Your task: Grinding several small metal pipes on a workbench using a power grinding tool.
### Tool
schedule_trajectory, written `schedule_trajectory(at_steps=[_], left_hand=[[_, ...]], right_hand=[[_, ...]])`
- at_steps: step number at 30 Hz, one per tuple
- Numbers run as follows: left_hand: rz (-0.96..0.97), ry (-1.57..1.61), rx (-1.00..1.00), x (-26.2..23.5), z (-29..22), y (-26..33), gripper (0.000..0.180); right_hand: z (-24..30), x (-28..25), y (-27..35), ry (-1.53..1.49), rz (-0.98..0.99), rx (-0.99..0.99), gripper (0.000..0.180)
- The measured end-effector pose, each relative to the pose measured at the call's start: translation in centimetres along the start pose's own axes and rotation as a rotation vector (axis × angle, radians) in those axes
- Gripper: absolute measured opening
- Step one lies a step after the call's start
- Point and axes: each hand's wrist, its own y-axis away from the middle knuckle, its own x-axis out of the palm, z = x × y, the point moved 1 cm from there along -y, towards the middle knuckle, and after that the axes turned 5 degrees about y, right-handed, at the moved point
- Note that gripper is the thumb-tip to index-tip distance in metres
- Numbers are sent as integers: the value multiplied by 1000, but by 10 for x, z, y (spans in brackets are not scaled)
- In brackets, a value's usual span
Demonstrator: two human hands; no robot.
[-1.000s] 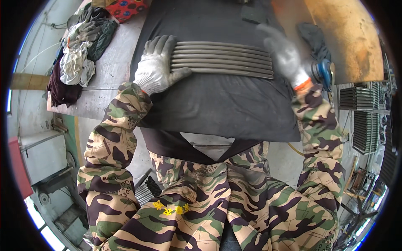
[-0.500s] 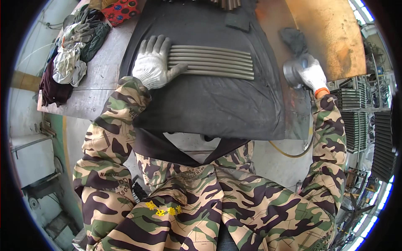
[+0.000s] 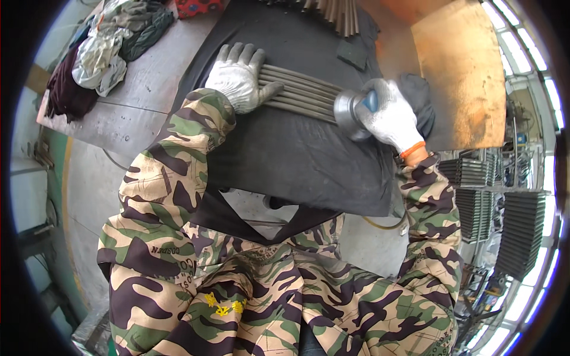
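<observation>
Several slim grey metal rods (image 3: 301, 94) lie side by side on a black cloth (image 3: 267, 155) over the table. My left hand (image 3: 237, 78), in a white knit glove with grey fingertips, lies flat at their left ends. Its fingers are stretched out and its thumb rests across the rods. My right hand (image 3: 393, 116), gloved too, is wrapped round a disc-shaped power sander (image 3: 349, 115) with a blue part on top. The sander stands at the right ends of the rods and covers them; its working face is hidden.
More rods (image 3: 344, 16) lie at the far edge. A small dark block (image 3: 351, 54) rests on the cloth. A dark rag (image 3: 419, 98) sits by a tan board (image 3: 460, 77). Clothes (image 3: 98, 53) are heaped at the left. Racks of rods (image 3: 522, 234) stand at the right.
My right hand has brought the sander leftward from beside the cloth to the right ends of the rods. My left hand stays on their left ends. The whole view has shifted and turned slightly.
</observation>
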Motion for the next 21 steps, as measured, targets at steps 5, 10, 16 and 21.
schedule_trajectory(at_steps=[5, 10, 16, 21], left_hand=[[7, 0, -17, -9, -1, 4, 81], [-32, -15, -64, 4, 0, 5, 82], [-46, -58, -64, 5, -4, 11, 79], [6, -39, -86, -3, -8, -1, 78]], right_hand=[[5, 4, -22, 61, 56, 78, 41], [7, 4, -15, 43, 87, 34, 47], [16, 2, -25, 31, 73, 13, 41], [10, 3, -39, 32, 86, 22, 40]])
